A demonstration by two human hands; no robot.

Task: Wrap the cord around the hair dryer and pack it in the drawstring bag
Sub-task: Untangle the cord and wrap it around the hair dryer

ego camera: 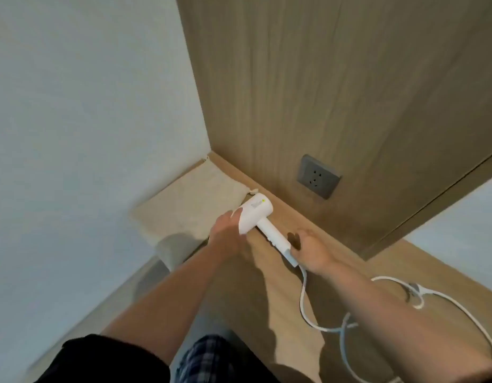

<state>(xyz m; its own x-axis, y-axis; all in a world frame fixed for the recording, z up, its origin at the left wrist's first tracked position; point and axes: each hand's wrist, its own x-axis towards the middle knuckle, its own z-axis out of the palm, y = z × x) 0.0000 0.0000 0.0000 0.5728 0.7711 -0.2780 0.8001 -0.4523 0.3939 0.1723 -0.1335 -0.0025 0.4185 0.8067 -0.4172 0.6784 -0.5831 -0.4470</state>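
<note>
Clearly both hands are on the hair dryer (257,212). The right hand (312,251) grips the bottom of its handle, just where the cord (304,297) leaves it. The left hand (226,228) lies against the near-left side of the head, though blur hides whether its fingers curl round it. The dryer sits low at the wooden surface (280,322), head far and left, handle running near and right, so its long axis spans hand to hand. The cord trails in loose loops to the near right, unwrapped, so I judge the right hand better placed to gather it. The drawstring bag (192,200) lies flat just beyond the head, in the far-left corner.
</note>
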